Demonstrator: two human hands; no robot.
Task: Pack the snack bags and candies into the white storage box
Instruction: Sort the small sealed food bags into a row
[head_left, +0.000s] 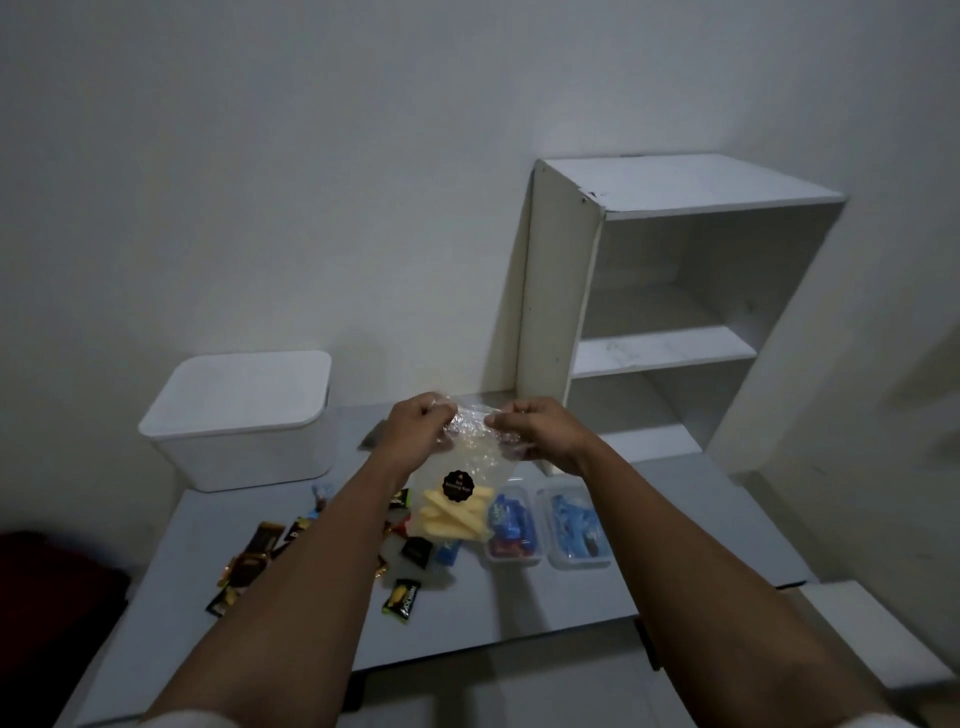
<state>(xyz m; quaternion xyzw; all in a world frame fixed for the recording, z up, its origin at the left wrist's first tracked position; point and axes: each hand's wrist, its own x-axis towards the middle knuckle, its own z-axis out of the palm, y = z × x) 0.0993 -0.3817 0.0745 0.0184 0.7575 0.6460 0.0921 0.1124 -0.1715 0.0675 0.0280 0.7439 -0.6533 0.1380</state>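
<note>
A clear snack bag (457, 499) with pale yellow sticks and a round black label hangs above the table. My left hand (415, 431) and my right hand (535, 431) each pinch a top corner of it. The white storage box (244, 421) stands at the back left of the table with its lid on. Several wrapped candies lie under my left arm, among them a dark green one (401, 598) and a brown-gold one (244, 566).
Two clear plastic tubs hold blue wrapped sweets, one (511, 525) beside the bag, one (576, 525) further right. A white open shelf unit (660, 322) stands at the back right. The grey table (519, 613) ends close in front. A dark red object (52, 582) sits at left.
</note>
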